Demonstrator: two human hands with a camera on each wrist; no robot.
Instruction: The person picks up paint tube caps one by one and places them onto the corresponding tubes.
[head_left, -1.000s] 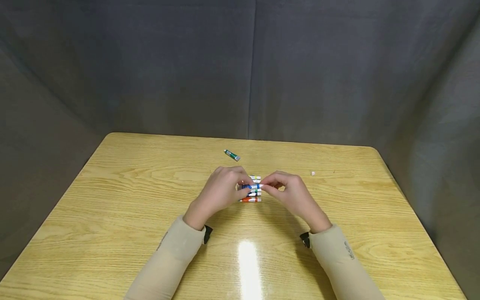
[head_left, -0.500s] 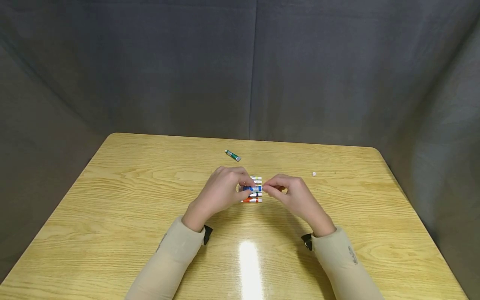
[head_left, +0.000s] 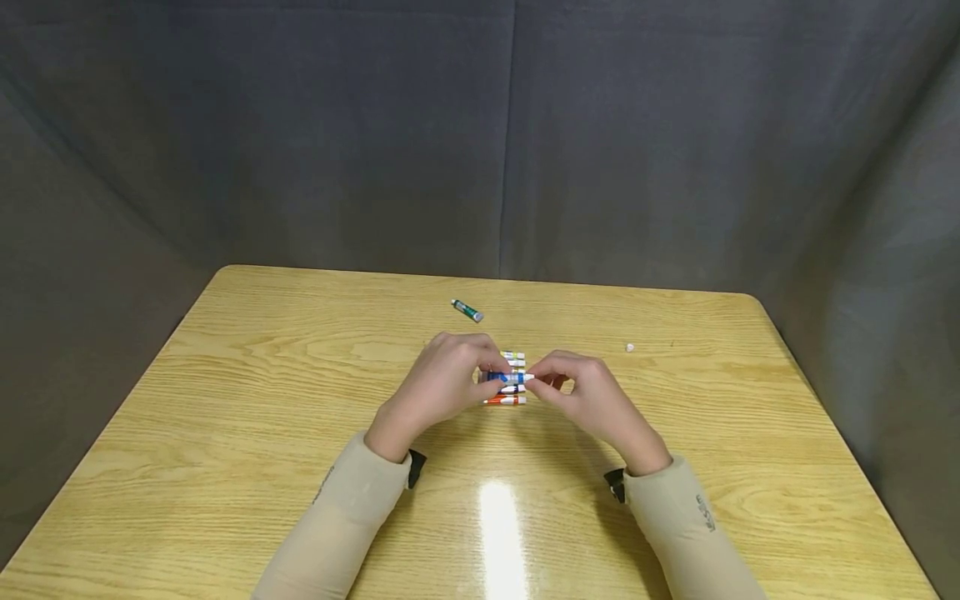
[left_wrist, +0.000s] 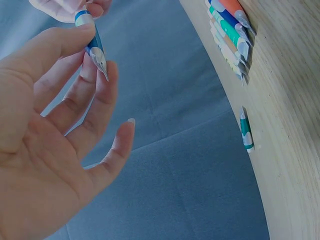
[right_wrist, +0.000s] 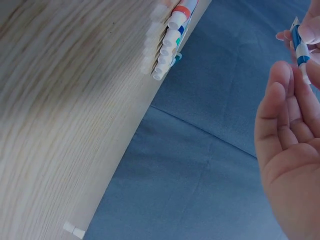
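A small blue paint tube (head_left: 512,377) hangs just above the table, held between both hands. My left hand (head_left: 491,377) pinches its body between thumb and fingers; the left wrist view shows the blue tube (left_wrist: 92,42) and its crimped end against those fingers. My right hand (head_left: 537,381) pinches the white cap end, and the right wrist view catches the blue tube (right_wrist: 300,42) at the fingertips. Beneath the hands lies a tight row of tubes (head_left: 506,398) with an orange one nearest me; the row of tubes (left_wrist: 230,30) also includes green, blue and yellow ones.
A green tube (head_left: 467,311) lies alone farther back on the wooden table (head_left: 225,400). A small white cap (head_left: 629,347) sits to the right of my hands. Grey cloth walls close in the back and both sides.
Both hands stay nearly still over the row. The blue tube's white end has edged slightly right, towards my right fingertips.
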